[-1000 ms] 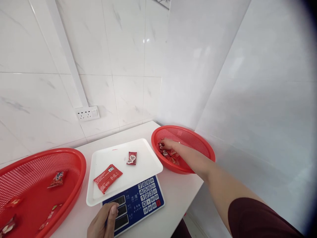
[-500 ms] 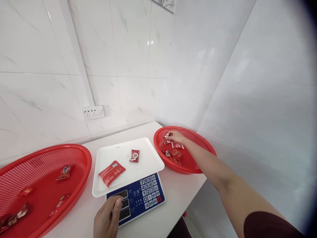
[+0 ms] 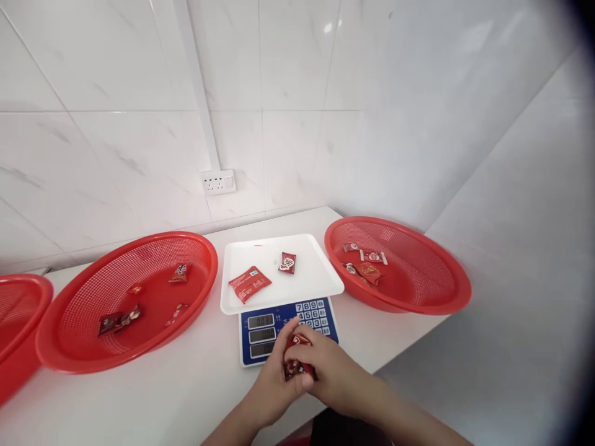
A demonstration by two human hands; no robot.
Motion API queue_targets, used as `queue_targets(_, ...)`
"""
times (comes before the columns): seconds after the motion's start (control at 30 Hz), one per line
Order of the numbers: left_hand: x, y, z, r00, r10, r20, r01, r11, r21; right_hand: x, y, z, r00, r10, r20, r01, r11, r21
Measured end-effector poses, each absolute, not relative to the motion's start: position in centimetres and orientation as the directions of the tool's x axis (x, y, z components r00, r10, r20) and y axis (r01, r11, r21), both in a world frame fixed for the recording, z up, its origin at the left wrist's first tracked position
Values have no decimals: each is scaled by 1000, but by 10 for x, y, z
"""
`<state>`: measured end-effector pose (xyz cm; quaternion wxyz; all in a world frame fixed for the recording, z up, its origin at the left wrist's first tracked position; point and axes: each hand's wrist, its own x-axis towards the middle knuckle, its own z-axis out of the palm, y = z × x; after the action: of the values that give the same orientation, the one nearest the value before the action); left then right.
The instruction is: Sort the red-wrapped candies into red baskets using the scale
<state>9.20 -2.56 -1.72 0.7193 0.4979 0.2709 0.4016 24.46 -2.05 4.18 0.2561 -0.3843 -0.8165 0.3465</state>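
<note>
My left hand point(image 3: 274, 378) and my right hand point(image 3: 328, 371) meet in front of the scale, their fingers wrapped round several small red packets point(image 3: 300, 359). Both hands cover part of the blue keypad panel point(image 3: 288, 313). On the scale's white tray point(image 3: 307, 285) lie a larger red packet point(image 3: 250, 284) and a small dark red packet point(image 3: 287, 262). The right red basket point(image 3: 418, 303) holds several red packets point(image 3: 369, 271). Several wrapped pieces, among them a brown-red packet point(image 3: 127, 317), lie spread in the left red basket point(image 3: 69, 359).
Another red basket point(image 3: 28, 285) is cut off at the far left edge. A white table point(image 3: 186, 396) carries everything. Behind it stands a tiled wall with a socket point(image 3: 218, 182). The table's right edge runs diagonally below the right basket.
My right hand has left the right basket and come to my left hand, with packets now between them. The view has shifted, showing more of the left side.
</note>
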Motion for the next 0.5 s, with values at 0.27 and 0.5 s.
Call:
queue_targets(0.27,100,-27,-13,430,897,-101,-429,302,852,241,-30,12,-392,896,207,543,407,-734)
queue_targets(0.5,106,-32,-14,428,855,-294,-486,492,722,248,-35,1,-297,803,517,470,594,-653)
